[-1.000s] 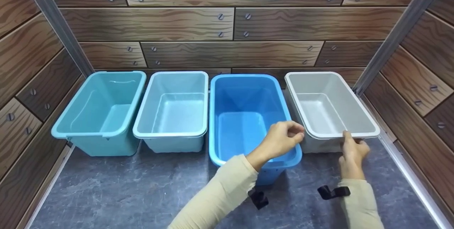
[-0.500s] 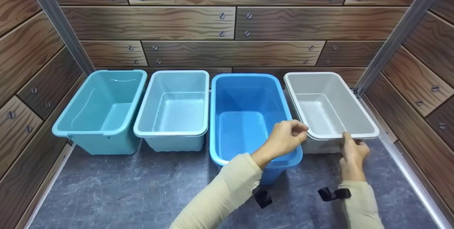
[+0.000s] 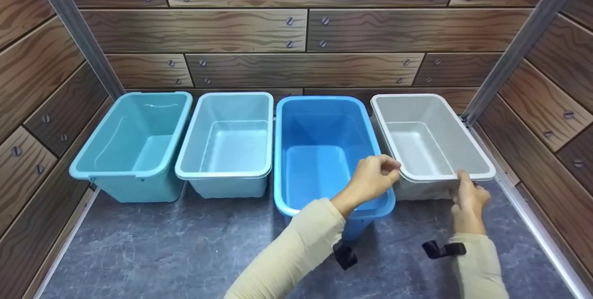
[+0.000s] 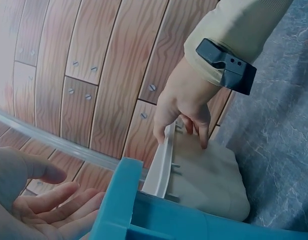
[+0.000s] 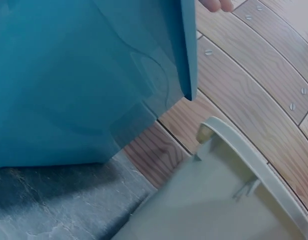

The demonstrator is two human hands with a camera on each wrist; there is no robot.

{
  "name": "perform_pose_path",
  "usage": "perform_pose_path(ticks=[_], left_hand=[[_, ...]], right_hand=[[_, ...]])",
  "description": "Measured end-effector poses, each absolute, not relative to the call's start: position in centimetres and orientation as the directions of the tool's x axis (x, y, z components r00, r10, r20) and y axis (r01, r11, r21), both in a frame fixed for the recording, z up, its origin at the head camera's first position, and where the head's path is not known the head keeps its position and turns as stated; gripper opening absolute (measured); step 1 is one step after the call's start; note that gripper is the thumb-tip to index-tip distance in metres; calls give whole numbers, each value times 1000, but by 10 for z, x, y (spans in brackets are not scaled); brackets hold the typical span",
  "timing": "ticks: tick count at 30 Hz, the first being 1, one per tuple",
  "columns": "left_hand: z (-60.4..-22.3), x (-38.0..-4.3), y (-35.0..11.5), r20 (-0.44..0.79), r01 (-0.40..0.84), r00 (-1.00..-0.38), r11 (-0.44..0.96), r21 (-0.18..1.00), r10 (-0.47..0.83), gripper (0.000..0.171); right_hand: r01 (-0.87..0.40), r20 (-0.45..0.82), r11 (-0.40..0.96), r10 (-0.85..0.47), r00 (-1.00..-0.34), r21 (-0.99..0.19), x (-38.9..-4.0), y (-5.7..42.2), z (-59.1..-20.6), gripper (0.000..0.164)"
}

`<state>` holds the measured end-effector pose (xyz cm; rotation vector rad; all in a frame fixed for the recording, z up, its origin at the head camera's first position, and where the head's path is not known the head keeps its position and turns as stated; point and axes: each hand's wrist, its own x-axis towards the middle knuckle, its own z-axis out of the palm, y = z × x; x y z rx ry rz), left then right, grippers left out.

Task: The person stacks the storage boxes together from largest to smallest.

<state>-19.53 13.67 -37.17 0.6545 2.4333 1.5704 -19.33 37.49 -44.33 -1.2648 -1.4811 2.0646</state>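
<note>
Your right grip point(image 3: 469, 204) has hold of the gray bin point(image 3: 431, 178) by its near edge, close to the near right corner. One fingertip goes over the rim, and the other fingers bend down by the outside wall. So the gray bin is right at that grip and reaches away from it.

Your left grip point(image 3: 374, 176) holds nothing. Its fingers are loosely bent, and the thumb is apart from them. It is above the near right part of the blue bin point(image 3: 279, 164), by the gray bin's near left corner. I can't tell if its fingertips touch the gray rim.

The gray bin stands upright on the worktop point(image 3: 185, 248), at the right end of a row of four. The blue bin is just beside it. Next comes the pale blue bin point(image 3: 222, 175), and the teal bin point(image 3: 116, 174) is at the left end.
</note>
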Motion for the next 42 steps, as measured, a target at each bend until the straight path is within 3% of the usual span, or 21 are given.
perform_pose_path(ticks=[6,11,18,30,35,38,42], left_hand=[[-371,-196,139,89,268,-893,362,893,442,21],[-371,-195,141,98,270,-893,350,897,439,21],[-372,-195,144,94,262,-893,339,903,440,21],[-370,-195,146,88,263,-892,351,899,443,21],[-371,-195,147,75,247,-896,351,903,439,21],[-372,-195,146,74,243,-899,352,904,432,21],[-373,-194,146,99,271,-896,357,894,433,21]], right_hand=[[277,-483,-399,656,-580,-874,-196,384,-437,74],[266,-526,-463,635,-567,-846,-197,392,-436,62],[282,-564,-514,553,-613,-810,-197,396,-432,84],[265,-589,-567,521,-618,-780,-199,405,-430,81],[403,-530,-347,501,-684,-847,-192,418,-433,62],[458,-481,-179,508,-715,-871,-190,425,-436,65],[542,-406,52,603,-686,-838,-191,434,-436,74]])
